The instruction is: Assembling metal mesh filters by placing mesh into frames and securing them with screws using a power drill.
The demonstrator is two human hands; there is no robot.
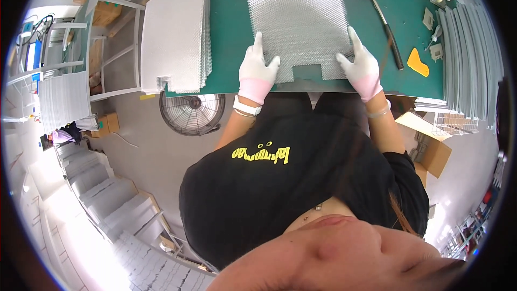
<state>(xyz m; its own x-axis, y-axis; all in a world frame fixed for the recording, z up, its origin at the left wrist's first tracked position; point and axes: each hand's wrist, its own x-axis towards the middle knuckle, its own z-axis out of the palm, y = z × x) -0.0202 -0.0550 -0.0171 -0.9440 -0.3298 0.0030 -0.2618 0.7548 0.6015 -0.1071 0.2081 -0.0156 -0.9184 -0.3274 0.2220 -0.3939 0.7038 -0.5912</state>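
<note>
A silvery mesh sheet (299,13) with a rectangular notch in its near edge lies in front of me on the green tabletop (226,21). My left hand (257,71), in a white and pink glove, rests at the sheet's left edge, index finger stretched forward and thumb apart. At the right edge, my right hand (361,68) mirrors it in a matching glove, its index finger pointing up along the side and its thumb touching the mesh. Both hands look open against the sheet's sides. Whether any fingertips reach beneath it cannot be seen.
Left of my hands is a stack of mesh sheets (175,37). To the right lie a hammer (386,27), a yellow flat piece (418,63) and small tools. Many grey panels (471,59) stand at the far right. A floor fan (192,112) sits below the table edge.
</note>
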